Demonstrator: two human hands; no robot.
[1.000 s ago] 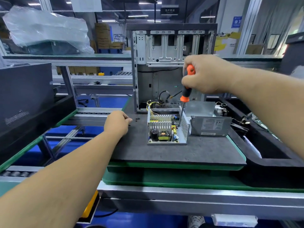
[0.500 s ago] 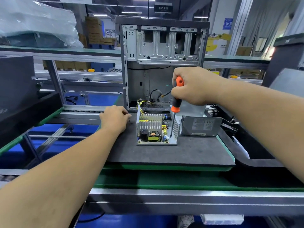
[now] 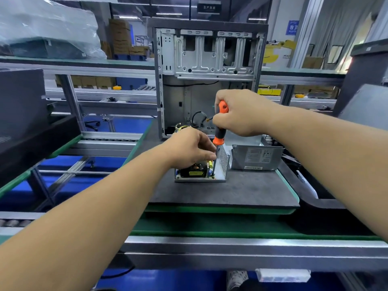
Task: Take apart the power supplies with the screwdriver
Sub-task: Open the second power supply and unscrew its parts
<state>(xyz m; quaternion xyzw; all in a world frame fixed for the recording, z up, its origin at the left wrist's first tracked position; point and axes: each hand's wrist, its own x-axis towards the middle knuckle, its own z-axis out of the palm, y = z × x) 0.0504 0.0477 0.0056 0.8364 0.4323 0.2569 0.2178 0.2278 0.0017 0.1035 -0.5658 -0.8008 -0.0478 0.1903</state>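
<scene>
My left hand (image 3: 190, 149) has moved off the bench (image 3: 241, 192) to pinch the screwdriver (image 3: 219, 131) shaft; my right hand (image 3: 241, 113) grips its handle, steadied for the board screw.

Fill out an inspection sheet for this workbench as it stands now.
Surface: dark mat on a green-edged pallet, on a roller conveyor line.
Job's things: opened power supply with its circuit board exposed; screwdriver upright, tip down at the board's near right corner.
Clutter: closed grey metal box to the right of the open unit.
Hands: right hand grips the orange handle; left hand over the board, fingertips at the shaft.
Cables: yellow wires behind the left hand; black cable inside the case.
Surroundings: open computer case behind; wrapped goods on the shelf to the left.
</scene>
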